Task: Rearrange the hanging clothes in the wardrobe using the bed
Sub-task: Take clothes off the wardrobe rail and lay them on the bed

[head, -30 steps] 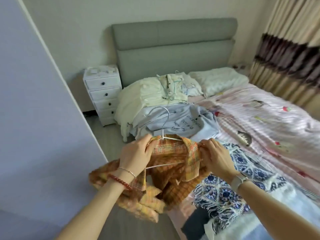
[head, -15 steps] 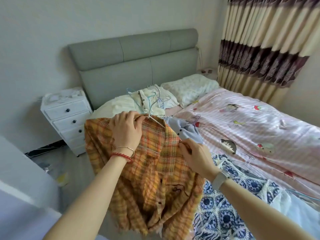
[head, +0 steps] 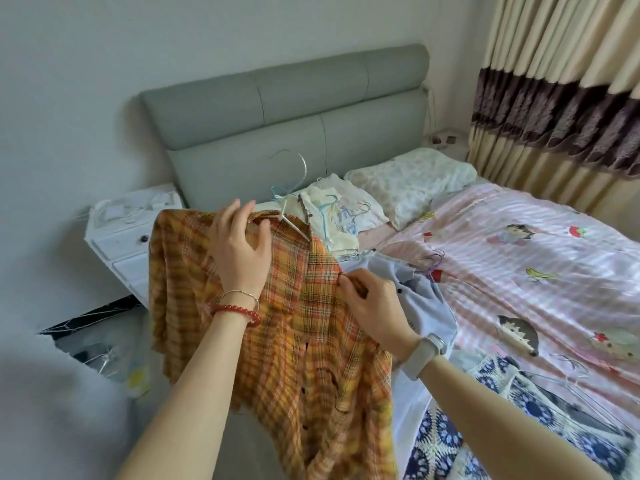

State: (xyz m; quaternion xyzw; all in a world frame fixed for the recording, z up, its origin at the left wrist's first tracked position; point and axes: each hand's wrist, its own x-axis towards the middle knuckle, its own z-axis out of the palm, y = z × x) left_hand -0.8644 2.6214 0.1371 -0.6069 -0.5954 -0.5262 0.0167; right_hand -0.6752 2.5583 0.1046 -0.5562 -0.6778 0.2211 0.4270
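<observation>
- An orange and yellow plaid shirt [head: 304, 341] is held up in the air at the left edge of the bed [head: 519, 271], its hem hanging down toward the floor.
- A white wire hanger [head: 294, 216] is seen at the shirt's collar, its hook rising in front of the grey headboard [head: 287, 109]; how fully the hanger sits inside the shoulders cannot be told.
- The collar area is grasped by the left hand [head: 239, 251], with the thumb hooked over the top edge and the fingers spread on the cloth.
- The shirt's front edge is pinched by the right hand [head: 372, 306], fingers curled on the fabric.
- Just behind the shirt, a pale blue garment [head: 415, 292] and a heap of cream clothes with hangers [head: 332, 216] are laid on the bed.
- A blue and white patterned garment [head: 512, 386] is spread at the near right.
- A white bedside drawer unit [head: 117, 237] is partly hidden behind the shirt.
- Risk, as judged: if the collar is let go before the hanger is seated, the shirt could slide off one wire arm and fall to the floor.
- The hook could also be snagged on the loose hangers in the heap.
</observation>
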